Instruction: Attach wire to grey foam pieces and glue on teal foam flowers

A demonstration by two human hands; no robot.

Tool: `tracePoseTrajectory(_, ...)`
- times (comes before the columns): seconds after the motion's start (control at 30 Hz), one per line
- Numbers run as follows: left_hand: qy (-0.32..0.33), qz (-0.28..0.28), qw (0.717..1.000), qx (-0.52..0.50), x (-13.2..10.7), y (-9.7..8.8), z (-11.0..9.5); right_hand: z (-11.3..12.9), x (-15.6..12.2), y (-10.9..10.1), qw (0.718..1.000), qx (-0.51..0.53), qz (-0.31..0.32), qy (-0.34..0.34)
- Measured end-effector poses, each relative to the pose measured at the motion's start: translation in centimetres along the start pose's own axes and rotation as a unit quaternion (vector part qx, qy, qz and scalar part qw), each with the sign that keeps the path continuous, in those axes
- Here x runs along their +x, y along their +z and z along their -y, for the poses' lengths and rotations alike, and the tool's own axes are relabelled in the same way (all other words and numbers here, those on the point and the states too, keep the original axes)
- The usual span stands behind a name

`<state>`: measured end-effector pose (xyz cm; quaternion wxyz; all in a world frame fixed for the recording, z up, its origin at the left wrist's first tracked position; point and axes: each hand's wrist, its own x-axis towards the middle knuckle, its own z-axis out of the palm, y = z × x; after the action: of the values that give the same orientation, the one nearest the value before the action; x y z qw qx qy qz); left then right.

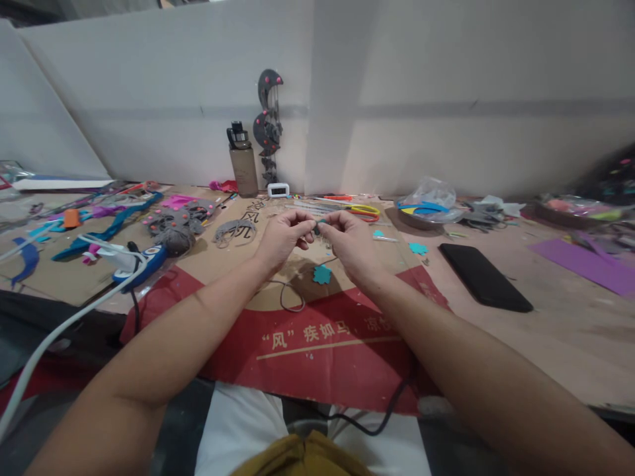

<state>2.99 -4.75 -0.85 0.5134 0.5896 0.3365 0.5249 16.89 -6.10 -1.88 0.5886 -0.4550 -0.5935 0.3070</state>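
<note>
My left hand (290,235) and my right hand (347,241) meet over the middle of the board, thumbs and fingers pinched close together. Between the fingertips is a small dark piece (319,227), mostly covered by them; its kind is too small to make out. Below the hands, a thin grey cord (292,309) curls in a loop on the cardboard. Beside it lies a turquoise flower-like cutout (322,274). Scissors with yellow and orange handles (364,211) rest just beyond my right hand. A loose bundle of grey cord (235,231) lies left of my left hand.
A red and brown cardboard sheet (317,363) covers the table's front. Around it are a black phone-like slab (483,276), a bottle (243,162), a small white digital clock (278,190), a blue power strip (149,264) with a white cable, and a bowl (421,215). Crescent decorations (268,129) hang behind.
</note>
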Motion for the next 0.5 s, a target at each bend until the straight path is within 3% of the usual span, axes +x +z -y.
tracePoseTrajectory(0.3, -0.048, 0.031, 0.998, -0.039, 0.07, -0.2, 0.2, -0.12, 0.0, -0.15, 1.0, -0.008, -0.012, 0.024)
tracePoseTrajectory(0.5, -0.034, 0.029, 0.999, 0.015, 0.01, -0.27, 0.17, -0.31, 0.06, -0.12, 1.0, -0.013, -0.003, 0.024)
